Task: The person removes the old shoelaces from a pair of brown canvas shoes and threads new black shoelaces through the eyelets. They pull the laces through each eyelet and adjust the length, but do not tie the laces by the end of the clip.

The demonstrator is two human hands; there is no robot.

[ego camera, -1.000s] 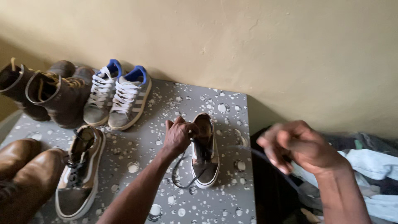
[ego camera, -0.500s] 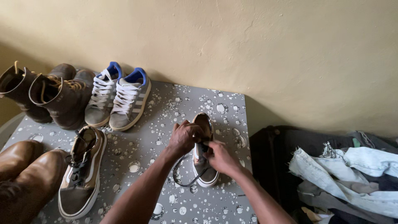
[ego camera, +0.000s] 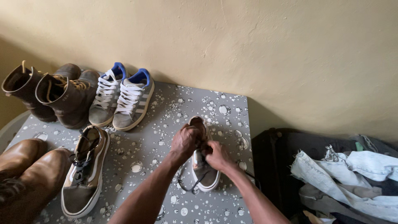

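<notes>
A grey-brown sneaker (ego camera: 206, 174) with a white sole stands on the grey bubble-patterned mat (ego camera: 166, 137), heel toward the wall. My left hand (ego camera: 185, 140) grips its heel and collar from above. My right hand (ego camera: 218, 156) is closed over the tongue and the dark laces, and a loop of lace (ego camera: 185, 184) trails down on the mat to the left of the toe. The matching sneaker (ego camera: 85, 170) lies apart at the left, laces loose.
Along the wall stand dark brown boots (ego camera: 54, 97) and grey sneakers (ego camera: 122, 99) with white laces and blue lining. Tan leather shoes (ego camera: 25, 174) sit at the bottom left. A black bag (ego camera: 273, 166) holding denim clothes (ego camera: 352, 178) lies on the right.
My right hand came in from the bag side on the right to the sneaker and now holds its laces. My left hand has stayed on the heel.
</notes>
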